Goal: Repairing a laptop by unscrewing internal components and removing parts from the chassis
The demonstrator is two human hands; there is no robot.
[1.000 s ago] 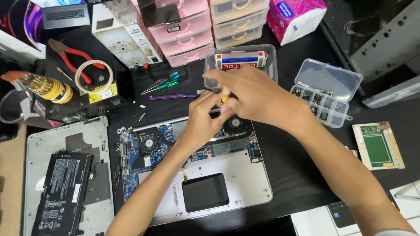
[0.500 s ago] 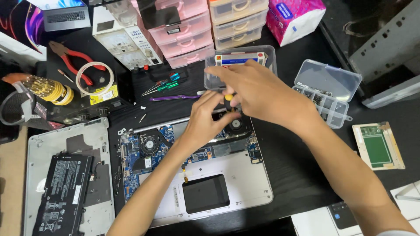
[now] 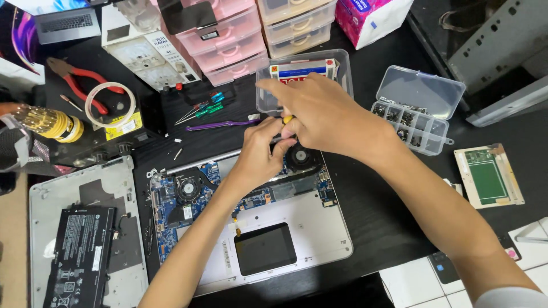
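Table: a black table point(image 3: 371, 222) fills almost the whole view, its top matte and dark.
Floor: white tiles point(image 3: 422, 285) with dark joints show at the near right corner, below the table's edge.
Far edge: stacked pink drawer units point(image 3: 220, 40) and paler beige drawer units point(image 3: 294, 23) stand along the far side.
Far right: a grey metal casing point(image 3: 491, 51) with rows of punched holes lies at an angle.
Near left: a strip of pale brown surface point(image 3: 11, 251) runs along the left border.
Light: even and bright from above, shadows soft and short.
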